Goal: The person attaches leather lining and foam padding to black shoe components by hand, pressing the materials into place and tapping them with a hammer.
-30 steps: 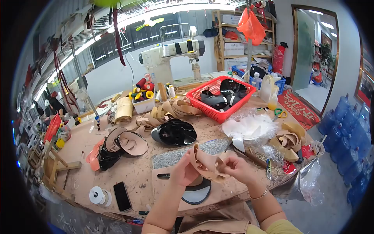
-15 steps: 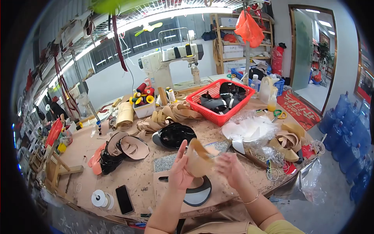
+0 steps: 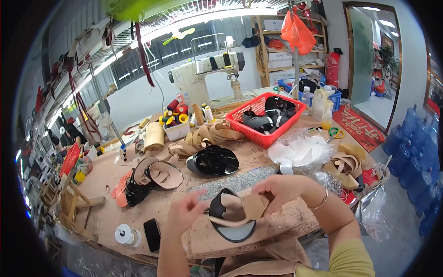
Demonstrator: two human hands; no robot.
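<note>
My right hand [image 3: 285, 190] pinches a tan, stiff-looking curved piece [image 3: 254, 206] at its right edge. The piece is at the right side of a black shoe upper [image 3: 218, 207] with beige lining; whether it sits inside the upper I cannot tell. A grey, dark-edged flap [image 3: 238, 231] of the upper lies toward me. To the left, my left hand [image 3: 183, 212] is slightly blurred, its fingers apart and nothing in them, close to the upper. Behind the upper lie a grey speckled slab [image 3: 221, 185] and a glossy black shoe upper [image 3: 214, 160].
Glossy black and beige uppers [image 3: 157, 174] lie at left, near a phone [image 3: 152, 234] and a white spool [image 3: 124, 234]. A red basket [image 3: 265, 134] of black pieces stands behind. White pieces in plastic [image 3: 302, 152], scissors [image 3: 336, 133] and tan strips [image 3: 346, 161] are at right.
The tan piece, raised by my left hand before, is now lower and in my right hand at the upper. My left hand has let go and moved left.
</note>
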